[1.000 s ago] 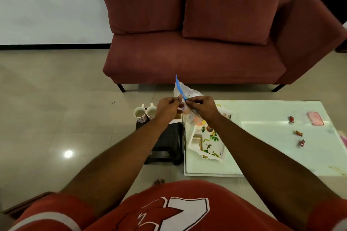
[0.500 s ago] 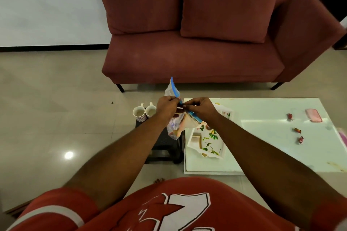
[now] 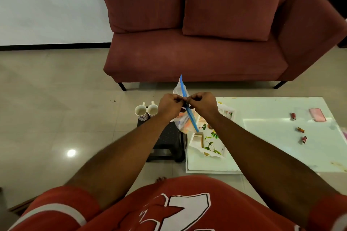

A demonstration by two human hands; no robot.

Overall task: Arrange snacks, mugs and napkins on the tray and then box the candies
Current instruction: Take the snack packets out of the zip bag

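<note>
In the head view, in the middle of the frame, the left hand (image 3: 170,106) and the right hand (image 3: 203,105) both pinch the blue zip strip of one clear bag (image 3: 180,124), fingers curled tight. Two mugs (image 3: 140,112) sit on one black stool (image 3: 167,137) at the bag's left. One flowered tray (image 3: 211,143) lies on the counter (image 3: 272,146) (a white one). Three candies (image 3: 300,129) lie at the right. The red shirt (image 3: 120,217) shows a big 7.

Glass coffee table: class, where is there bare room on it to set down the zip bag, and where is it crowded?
Bare: the wide middle of the white glass table, between the floral white tray and the three red wrapped candies. Crowded: the left end under the tray, and the right end around the candies and the pink case.
</note>
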